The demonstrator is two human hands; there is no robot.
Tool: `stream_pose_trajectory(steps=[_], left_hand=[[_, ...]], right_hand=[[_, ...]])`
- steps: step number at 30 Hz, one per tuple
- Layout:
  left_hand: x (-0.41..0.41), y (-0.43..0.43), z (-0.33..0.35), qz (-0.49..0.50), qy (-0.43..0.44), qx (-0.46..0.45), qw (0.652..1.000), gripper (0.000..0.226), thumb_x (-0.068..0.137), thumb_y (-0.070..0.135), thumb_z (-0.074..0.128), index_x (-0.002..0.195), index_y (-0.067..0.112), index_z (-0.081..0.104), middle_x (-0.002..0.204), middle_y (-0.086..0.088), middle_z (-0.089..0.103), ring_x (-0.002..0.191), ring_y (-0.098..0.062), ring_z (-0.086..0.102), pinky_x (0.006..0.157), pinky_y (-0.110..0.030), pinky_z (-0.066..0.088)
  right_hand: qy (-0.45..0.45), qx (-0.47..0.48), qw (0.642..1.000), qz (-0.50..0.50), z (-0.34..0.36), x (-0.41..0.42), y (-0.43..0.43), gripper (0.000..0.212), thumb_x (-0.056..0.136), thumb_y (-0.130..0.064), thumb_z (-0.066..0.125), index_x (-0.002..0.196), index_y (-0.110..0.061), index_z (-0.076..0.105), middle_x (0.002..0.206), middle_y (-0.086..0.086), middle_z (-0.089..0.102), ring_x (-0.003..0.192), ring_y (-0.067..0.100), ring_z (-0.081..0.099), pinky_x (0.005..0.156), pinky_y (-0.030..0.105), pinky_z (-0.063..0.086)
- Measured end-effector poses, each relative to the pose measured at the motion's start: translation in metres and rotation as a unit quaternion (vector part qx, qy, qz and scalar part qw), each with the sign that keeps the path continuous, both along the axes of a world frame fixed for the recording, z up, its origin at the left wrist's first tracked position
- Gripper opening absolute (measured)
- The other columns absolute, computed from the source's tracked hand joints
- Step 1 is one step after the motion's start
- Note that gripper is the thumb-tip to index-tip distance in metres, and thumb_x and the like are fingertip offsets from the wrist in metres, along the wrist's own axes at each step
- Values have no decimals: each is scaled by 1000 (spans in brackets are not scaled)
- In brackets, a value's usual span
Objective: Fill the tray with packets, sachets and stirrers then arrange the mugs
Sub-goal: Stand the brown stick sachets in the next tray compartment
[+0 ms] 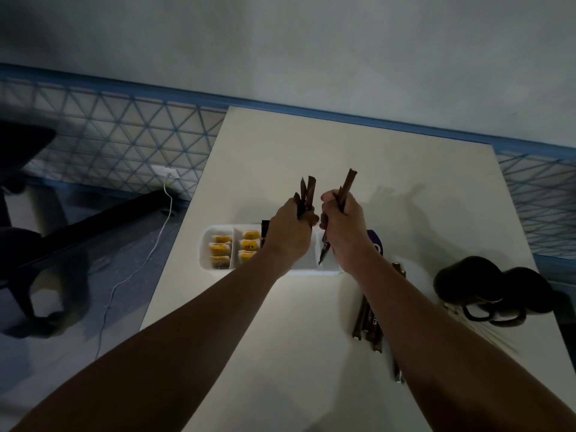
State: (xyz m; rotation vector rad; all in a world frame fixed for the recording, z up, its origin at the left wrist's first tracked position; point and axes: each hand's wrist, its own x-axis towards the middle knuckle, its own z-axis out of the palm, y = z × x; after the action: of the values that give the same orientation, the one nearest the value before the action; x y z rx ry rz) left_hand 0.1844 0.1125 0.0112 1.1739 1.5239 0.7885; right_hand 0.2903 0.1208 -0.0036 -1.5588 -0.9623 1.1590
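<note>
A white divided tray [207,244] lies on the white table [280,322]. Its two left compartments hold yellow tea packets [222,249]. Above the tray's middle, my left hand [290,235] grips a bunch of brown stick sachets [307,190] pointing up. My right hand [344,227] grips more brown stick sachets [346,183]; their lower ends hang over a right compartment. More brown sachets [369,322] lie on the table under my right forearm. Two dark mugs [467,283] stand at the right edge, with pale stirrers [477,330] beside them. A purple packet [375,243] peeks out behind my right hand.
The table's left edge drops to a floor with a white cable [137,269] and a dark office chair [28,232]. A blue lattice panel [124,135] and a pale wall stand behind the table. The scene is dim.
</note>
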Motion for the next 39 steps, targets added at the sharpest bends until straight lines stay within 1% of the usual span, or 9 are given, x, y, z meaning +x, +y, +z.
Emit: stream_pose_trajectory(steps=[5,9,14,19,22,26,30,34,39], left_hand=[[1,-4,-10,-14,113,35,993,15,97,16,53,108,11,62,94,-7,68,88,-25,66,66,-26,45],[-3,-4,-4,-66,224,72,970,17,96,14,50,103,4,62,95,-11,69,87,-28,64,72,-26,39],[-5,2,-3,-106,306,87,942,8,91,11,54,94,7,60,90,-9,67,85,-27,60,70,-25,35],[-10,5,1,-94,323,93,937,10,89,9,58,82,14,55,77,-2,58,69,-17,49,63,-23,34],[-15,8,0,-91,319,98,938,7,86,8,60,83,14,59,83,-2,67,75,-19,57,67,-22,36],[-22,8,1,-60,280,109,952,35,86,7,63,120,14,67,109,-7,72,104,-24,64,95,-32,49],[-29,6,0,-54,266,110,956,38,85,7,66,122,14,67,111,-5,72,107,-22,64,98,-30,48],[-33,6,-2,-29,241,87,966,40,83,6,67,121,18,68,111,-2,72,107,-21,64,99,-33,48],[-34,7,-3,-53,257,76,962,39,86,22,71,124,17,66,120,-3,68,115,-21,60,98,-24,40]], right_hand=[[27,2,1000,-7,-10,-10,1,15,104,-21,47,93,-17,57,71,-3,50,64,10,47,64,35,46],[77,-24,996,21,-15,-14,-1,15,104,-25,48,94,-19,57,88,5,61,84,17,59,82,44,54],[93,-20,995,35,-16,-12,-3,14,104,-22,47,95,-16,56,81,-2,59,75,11,58,72,33,51],[5,-26,999,45,-25,-15,-10,19,104,-32,45,101,-18,57,82,-2,58,75,14,57,74,36,52],[4,-27,998,50,-24,-18,-13,20,100,-38,46,103,-21,58,82,-6,62,78,15,59,76,40,52],[-103,-9,991,80,-19,-21,-16,20,105,-28,43,113,-18,58,92,0,70,75,10,65,59,18,48],[-191,23,975,108,-15,-18,-19,27,104,-24,46,127,-17,58,112,-3,69,90,5,64,63,3,45],[-206,47,970,117,-10,-7,-18,32,102,-19,50,133,-16,57,127,0,66,116,10,60,97,26,49],[-246,36,962,110,-4,11,-22,38,97,-12,59,134,-16,57,125,-2,64,109,8,60,93,26,51]])
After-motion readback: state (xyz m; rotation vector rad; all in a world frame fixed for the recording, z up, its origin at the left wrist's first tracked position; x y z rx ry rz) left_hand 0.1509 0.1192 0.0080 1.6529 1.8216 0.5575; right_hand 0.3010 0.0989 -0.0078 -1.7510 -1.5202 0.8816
